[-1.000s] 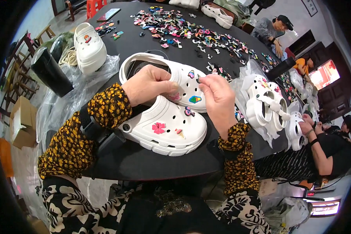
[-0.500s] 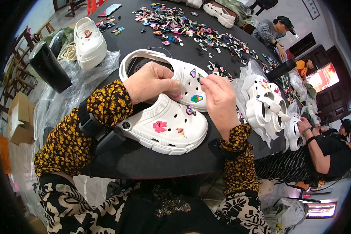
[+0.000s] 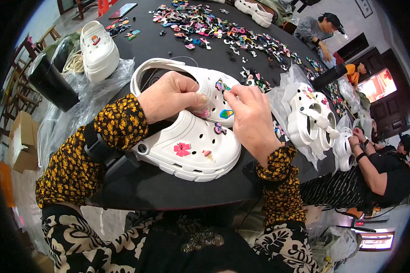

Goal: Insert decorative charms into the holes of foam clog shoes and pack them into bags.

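Two white clogs lie side by side before me at the table's near edge. My left hand grips the far clog by the edge of its foot opening, thumb on the upper and fingers inside. With its fingers pinched together, my right hand holds a small dark-green shoe charm against the toe, beside a colourful charm. A blue-and-green charm and a partly covered pink one sit lower on that shoe. The near clog carries a pink flower charm, an ice-cream charm and a dark-and-pink one.
Loose charms spread across the black table. At left stand another white clog on clear plastic and a black cylinder. More decorated clogs lie on plastic at right, where other people sit working.
My right fingers have moved a little left and inward over the toe, pressing nearer the colourful charm. The left hand keeps its grip. The whole view has shifted slightly.
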A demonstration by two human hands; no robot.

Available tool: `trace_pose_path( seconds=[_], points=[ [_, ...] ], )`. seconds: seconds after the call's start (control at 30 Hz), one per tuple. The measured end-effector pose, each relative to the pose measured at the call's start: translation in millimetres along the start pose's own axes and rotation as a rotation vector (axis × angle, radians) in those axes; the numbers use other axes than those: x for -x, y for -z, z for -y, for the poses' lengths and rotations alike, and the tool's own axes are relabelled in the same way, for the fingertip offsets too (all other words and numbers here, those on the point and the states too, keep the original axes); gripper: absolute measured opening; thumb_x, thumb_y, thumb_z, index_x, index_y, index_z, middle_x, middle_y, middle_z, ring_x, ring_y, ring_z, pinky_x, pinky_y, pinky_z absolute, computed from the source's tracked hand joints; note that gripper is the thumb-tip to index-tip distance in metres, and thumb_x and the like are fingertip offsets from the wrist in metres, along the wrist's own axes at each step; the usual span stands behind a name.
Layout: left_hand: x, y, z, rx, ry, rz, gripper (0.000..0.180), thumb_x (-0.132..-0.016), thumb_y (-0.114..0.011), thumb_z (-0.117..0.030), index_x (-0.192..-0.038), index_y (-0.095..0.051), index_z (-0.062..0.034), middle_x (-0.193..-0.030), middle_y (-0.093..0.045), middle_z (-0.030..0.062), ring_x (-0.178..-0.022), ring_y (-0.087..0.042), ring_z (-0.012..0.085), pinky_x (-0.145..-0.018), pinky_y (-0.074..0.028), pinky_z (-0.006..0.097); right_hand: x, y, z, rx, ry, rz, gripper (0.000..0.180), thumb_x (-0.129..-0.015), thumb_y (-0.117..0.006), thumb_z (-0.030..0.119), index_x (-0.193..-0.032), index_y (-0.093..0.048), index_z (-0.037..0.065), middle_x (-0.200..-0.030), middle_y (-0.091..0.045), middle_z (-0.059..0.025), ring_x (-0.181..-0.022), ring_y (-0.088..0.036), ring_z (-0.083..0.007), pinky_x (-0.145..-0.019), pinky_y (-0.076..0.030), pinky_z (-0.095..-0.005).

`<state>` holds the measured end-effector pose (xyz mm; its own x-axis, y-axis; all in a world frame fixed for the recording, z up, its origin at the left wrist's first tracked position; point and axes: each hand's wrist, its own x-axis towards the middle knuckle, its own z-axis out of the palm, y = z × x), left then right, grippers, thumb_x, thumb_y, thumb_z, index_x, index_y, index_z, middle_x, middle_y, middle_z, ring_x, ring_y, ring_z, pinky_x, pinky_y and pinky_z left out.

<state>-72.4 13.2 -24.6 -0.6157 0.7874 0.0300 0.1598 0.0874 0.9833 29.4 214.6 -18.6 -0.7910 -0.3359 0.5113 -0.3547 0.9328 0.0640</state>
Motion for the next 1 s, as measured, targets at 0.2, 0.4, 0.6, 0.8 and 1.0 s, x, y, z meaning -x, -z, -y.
trace_pose_path(
  seconds=[0.2, 0.4, 0.6, 0.8, 1.0],
  points=[
    [0, -3, -1, 0.032, -0.005, -0.004, 0.02, -0.084, -0.063, -0.015, -0.073, -0.065, 0.0022, -0.062, -0.06, -0.0004, -0.059, -0.049, 0.0017, -0.054, -0.042, 0.023, -1, -1, -4, -0.04, 0.002, 0.043, 0.027, -0.072, -0.056, 0.002, -0.098, -0.063, 0.002, -0.098, -0.056, -0.0061, -0.097, -0.05, -0.0238, -0.082, -0.039, -0.036],
    [-1, -2, 0, -0.08, -0.036, 0.009, 0.022, -0.084, -0.062, -0.015, -0.07, -0.064, 0.0016, -0.055, -0.053, -0.0011, -0.054, -0.044, 0.0024, -0.05, -0.039, 0.025, -7, 0, -4, -0.035, 0.014, 0.089, 0.025, -0.071, -0.056, 0.002, -0.096, -0.063, 0.003, -0.096, -0.055, -0.0051, -0.096, -0.049, -0.0237, -0.082, -0.038, -0.0354],
    [-5, 1, 0, -0.044, 0.062, -0.037, 0.026, -0.084, -0.063, -0.019, -0.069, -0.064, 0.0022, -0.058, -0.056, 0.0, -0.054, -0.045, 0.0028, -0.047, -0.037, 0.023, -7, 0, -13, -0.116, -0.019, 0.056, 0.027, -0.072, -0.055, 0.0, -0.096, -0.064, 0.004, -0.097, -0.056, -0.0057, -0.096, -0.051, -0.0238, -0.082, -0.039, -0.0355],
    [-2, 0, 1, 0.056, 0.043, -0.023, 0.027, -0.086, -0.063, -0.023, -0.082, -0.066, 0.0039, -0.07, -0.063, 0.0026, -0.061, -0.054, 0.0043, -0.052, -0.042, 0.021, 10, 12, -26, -0.394, -0.21, -0.153, 0.025, -0.073, -0.05, -0.01, -0.088, -0.067, 0.001, -0.094, -0.063, -0.0113, -0.089, -0.058, -0.0271, -0.081, -0.044, -0.0347],
    [0, 0, -5, 0.055, 0.063, -0.023, 0.028, -0.088, -0.061, -0.022, -0.091, -0.065, 0.0055, -0.081, -0.066, 0.0065, -0.07, -0.059, 0.0068, -0.06, -0.048, 0.022, 28, 30, -3, -0.323, -0.219, -0.098, 0.026, -0.069, -0.052, -0.013, -0.085, -0.066, 0.002, -0.091, -0.063, -0.0116, -0.087, -0.06, -0.0292, -0.079, -0.046, -0.0347]
  ],
)
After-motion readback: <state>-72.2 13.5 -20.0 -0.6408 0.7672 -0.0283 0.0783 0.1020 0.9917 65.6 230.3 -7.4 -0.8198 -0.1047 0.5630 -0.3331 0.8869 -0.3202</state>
